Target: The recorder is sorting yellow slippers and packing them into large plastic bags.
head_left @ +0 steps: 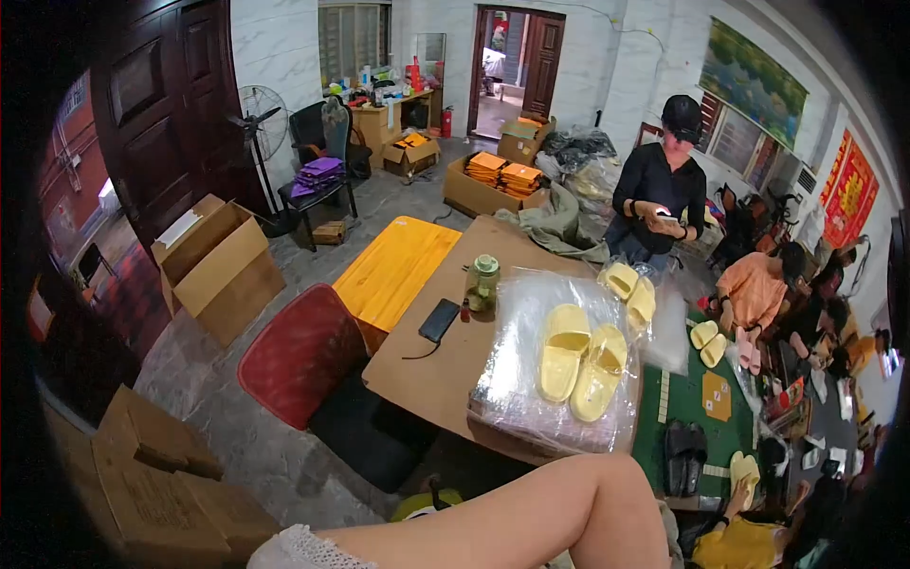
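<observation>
Neither of my hands is in view. A bare bent arm (493,498) with a white lace sleeve edge, apparently my own, crosses the lower edge, its elbow toward the table; its hand lies outside the picture. Just beyond the elbow, a pair of pale yellow slide sandals (564,358) rests on a stack of clear plastic bags (507,379). Another yellow pair (641,303) lies behind it at the stack's far right corner. To the left on the brown table (427,379) are a black phone-like device (438,321) with a cord, a small dark red bottle, and a lidded green jar (482,284).
A red-backed chair (299,356) stands left of the table, beside a yellow wooden bench (398,270). Cardboard boxes (223,270) stand on the floor. A person in black (664,194) looks at a phone behind the table. Others sit at right, around a green table (654,436) with more sandals.
</observation>
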Action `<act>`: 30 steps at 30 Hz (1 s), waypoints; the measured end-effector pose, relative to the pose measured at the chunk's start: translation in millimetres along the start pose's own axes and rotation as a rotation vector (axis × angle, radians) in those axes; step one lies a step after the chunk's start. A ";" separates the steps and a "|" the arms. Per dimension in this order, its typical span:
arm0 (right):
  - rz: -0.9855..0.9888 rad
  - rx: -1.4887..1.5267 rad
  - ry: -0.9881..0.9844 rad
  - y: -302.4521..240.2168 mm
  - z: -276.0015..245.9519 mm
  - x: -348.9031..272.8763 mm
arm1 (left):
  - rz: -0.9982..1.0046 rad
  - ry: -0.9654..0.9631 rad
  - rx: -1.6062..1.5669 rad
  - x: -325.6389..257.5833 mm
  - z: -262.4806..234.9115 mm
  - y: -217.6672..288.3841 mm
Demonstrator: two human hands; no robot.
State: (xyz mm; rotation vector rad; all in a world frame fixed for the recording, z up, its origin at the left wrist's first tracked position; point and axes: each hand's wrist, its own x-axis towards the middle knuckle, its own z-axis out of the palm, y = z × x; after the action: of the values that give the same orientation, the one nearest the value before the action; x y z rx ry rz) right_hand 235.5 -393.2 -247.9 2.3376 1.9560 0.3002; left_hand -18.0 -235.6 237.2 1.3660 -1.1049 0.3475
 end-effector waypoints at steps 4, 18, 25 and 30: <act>0.040 0.044 -0.029 3.0 1.5 8.0 | -0.036 0.015 0.032 -5.3 -5.7 6.8; 0.224 0.195 -0.184 19.4 -13.1 -1.0 | -0.154 0.070 0.078 -5.6 -16.4 7.3; 0.394 0.267 -0.257 17.3 -33.1 -21.0 | -0.201 0.039 0.051 1.2 -15.1 6.4; 0.757 0.308 -0.353 -15.7 -90.6 -118.4 | -0.176 -0.116 -0.166 30.6 1.7 -2.5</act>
State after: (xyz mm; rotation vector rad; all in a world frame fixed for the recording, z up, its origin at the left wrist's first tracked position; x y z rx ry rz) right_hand 182.6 -512.4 -173.9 2.9771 0.9598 -0.3852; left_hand -1.8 -249.5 259.4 1.3362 -1.0742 0.0477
